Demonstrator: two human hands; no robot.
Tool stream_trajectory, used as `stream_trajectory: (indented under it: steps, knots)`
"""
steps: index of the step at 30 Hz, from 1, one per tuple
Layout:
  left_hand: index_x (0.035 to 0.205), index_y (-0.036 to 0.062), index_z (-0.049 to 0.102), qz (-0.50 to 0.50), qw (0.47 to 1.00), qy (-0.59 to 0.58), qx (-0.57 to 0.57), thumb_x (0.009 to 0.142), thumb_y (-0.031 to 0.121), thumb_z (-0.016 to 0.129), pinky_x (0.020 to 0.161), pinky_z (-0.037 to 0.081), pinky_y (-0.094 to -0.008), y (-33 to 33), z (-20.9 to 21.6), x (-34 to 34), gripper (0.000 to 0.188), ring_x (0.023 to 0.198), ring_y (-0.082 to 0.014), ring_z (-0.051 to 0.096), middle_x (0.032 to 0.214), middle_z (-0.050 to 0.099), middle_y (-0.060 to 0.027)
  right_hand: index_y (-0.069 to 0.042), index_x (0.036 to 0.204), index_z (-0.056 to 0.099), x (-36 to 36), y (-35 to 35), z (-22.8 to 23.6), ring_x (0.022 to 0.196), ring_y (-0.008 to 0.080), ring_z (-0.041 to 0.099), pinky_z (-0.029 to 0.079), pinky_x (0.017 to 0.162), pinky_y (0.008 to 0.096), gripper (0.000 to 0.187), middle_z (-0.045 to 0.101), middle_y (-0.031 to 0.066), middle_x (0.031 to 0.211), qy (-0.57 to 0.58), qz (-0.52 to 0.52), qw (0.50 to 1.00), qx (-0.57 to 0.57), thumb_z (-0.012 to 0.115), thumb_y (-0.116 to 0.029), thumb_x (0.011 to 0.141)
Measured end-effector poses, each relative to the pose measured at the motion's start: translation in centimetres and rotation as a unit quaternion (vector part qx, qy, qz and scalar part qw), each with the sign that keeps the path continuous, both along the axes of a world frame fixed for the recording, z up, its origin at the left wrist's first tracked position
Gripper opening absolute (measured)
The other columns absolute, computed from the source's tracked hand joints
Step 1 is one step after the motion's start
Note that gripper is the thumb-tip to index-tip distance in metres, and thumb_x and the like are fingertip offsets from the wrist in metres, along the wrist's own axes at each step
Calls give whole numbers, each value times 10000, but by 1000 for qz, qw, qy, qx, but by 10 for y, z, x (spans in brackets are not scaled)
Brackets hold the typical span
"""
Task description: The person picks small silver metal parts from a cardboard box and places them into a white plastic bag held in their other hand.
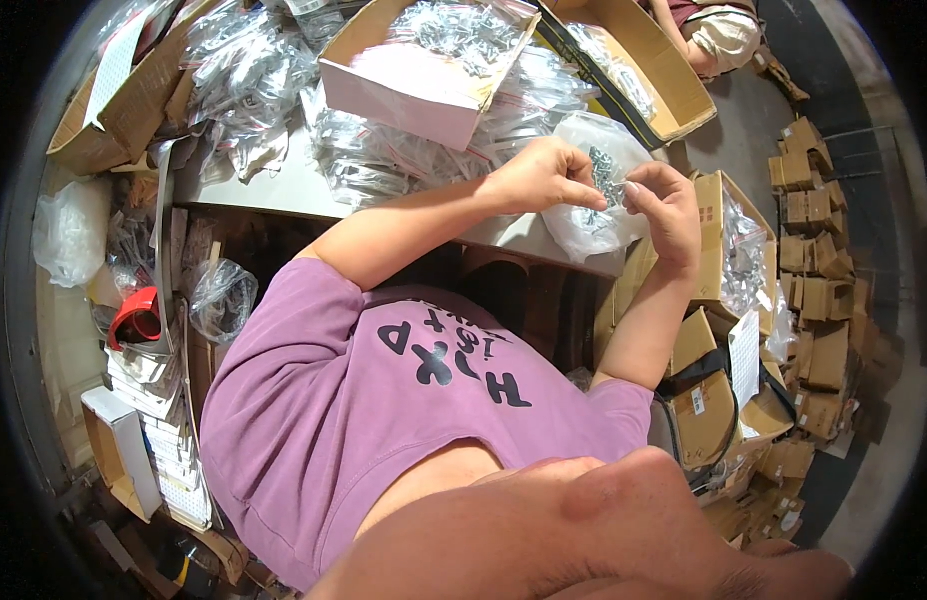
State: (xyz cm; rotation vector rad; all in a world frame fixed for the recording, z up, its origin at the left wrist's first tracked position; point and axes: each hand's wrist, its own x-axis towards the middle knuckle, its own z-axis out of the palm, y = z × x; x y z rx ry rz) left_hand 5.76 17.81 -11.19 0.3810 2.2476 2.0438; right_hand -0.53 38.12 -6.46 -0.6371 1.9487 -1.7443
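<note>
A clear plastic bag lies open at the table's right front corner, with a heap of small silvery screws in it. Over its left side is my left hand, thumb and forefinger pinched together near the screws. My right hand comes in from the other side, its fingertips also brought together above the bag's right edge. The two pinches are a short way apart. Whatever either hand holds is too small to make out.
Many filled clear zip bags cover the table. A white-sided carton of small metal parts sits on them. Another long carton lies behind the screw bag. Cartons crowd the right, and a person is at the far right.
</note>
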Motion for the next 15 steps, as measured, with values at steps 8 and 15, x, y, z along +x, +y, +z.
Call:
stream_trajectory:
  steps: [8,15]
  knots:
    - [815,-9,686,36,992,78,89,711,186,780,661,483,-276,8,-4,-2,240,641,-138,597,678,660,-63,7,867,619,0,3,0,642,82,559,447,607,210,136,612,23,731,-3,1,1000,-8,683,-66,771]
    - [716,-25,590,0,997,35,-70,732,158,770,686,483,-268,4,18,0,258,755,-120,610,807,667,-89,4,866,614,1,-3,8,642,85,561,456,597,217,151,617,34,760,-20,35,998,-58,699,-67,764]
